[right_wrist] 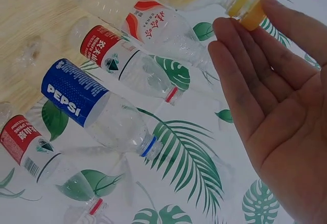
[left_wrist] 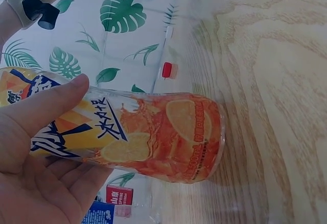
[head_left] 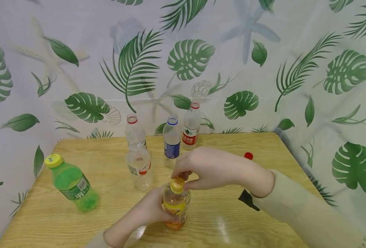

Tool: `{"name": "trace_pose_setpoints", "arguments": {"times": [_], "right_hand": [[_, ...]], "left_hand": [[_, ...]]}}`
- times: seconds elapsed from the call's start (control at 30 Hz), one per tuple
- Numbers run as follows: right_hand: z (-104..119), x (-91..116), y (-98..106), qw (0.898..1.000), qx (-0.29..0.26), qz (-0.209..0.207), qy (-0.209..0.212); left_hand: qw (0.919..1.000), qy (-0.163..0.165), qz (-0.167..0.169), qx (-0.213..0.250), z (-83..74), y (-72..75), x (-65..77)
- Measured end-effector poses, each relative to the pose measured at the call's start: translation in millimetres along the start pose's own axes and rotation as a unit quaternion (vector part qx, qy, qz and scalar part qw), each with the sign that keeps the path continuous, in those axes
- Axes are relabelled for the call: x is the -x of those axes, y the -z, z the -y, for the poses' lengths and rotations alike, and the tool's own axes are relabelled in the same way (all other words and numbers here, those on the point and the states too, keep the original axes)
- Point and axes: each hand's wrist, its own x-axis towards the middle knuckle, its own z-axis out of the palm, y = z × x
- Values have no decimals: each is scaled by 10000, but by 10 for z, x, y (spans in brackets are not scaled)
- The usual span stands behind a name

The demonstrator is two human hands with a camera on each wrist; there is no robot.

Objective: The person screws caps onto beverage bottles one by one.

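Note:
A clear iced-tea bottle [head_left: 174,207] with a yellow and orange label stands near the table's front, its yellow cap [head_left: 177,186] on top. My left hand [head_left: 155,207] grips it round the middle; in the left wrist view the thumb lies across the label [left_wrist: 179,137] and the fingers are partly hidden behind. From above, my right hand [head_left: 209,167] pinches the cap between thumb and fingers. The right wrist view shows the thumb on one side of the orange-yellow cap [right_wrist: 252,18] and fingertips on the other.
Behind stand several uncapped bottles: one with a Pepsi label [head_left: 172,148], red-labelled water bottles [head_left: 190,136], and a clear one [head_left: 139,168]. A green bottle [head_left: 74,187] with a yellow cap is at left. A loose red cap [head_left: 248,156] lies back right. A leaf-patterned curtain [head_left: 189,75] hangs behind the table.

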Motion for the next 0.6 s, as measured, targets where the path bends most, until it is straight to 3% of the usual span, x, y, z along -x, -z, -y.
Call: {"name": "trace_pose_setpoints", "arguments": {"times": [0.1,0.27,0.6], "right_hand": [[24,-6,-24,9998,89,-134,-84],[105,-52,-84,9955,793,-433,-281],[197,-112,-79,9868,1600,-231,50]], "left_hand": [[10000,18,-7,-46,6,-5,0],[9999,-19,-26,-124,5,2,4],[9998,-142,2,-126,-7,3,14]]}}
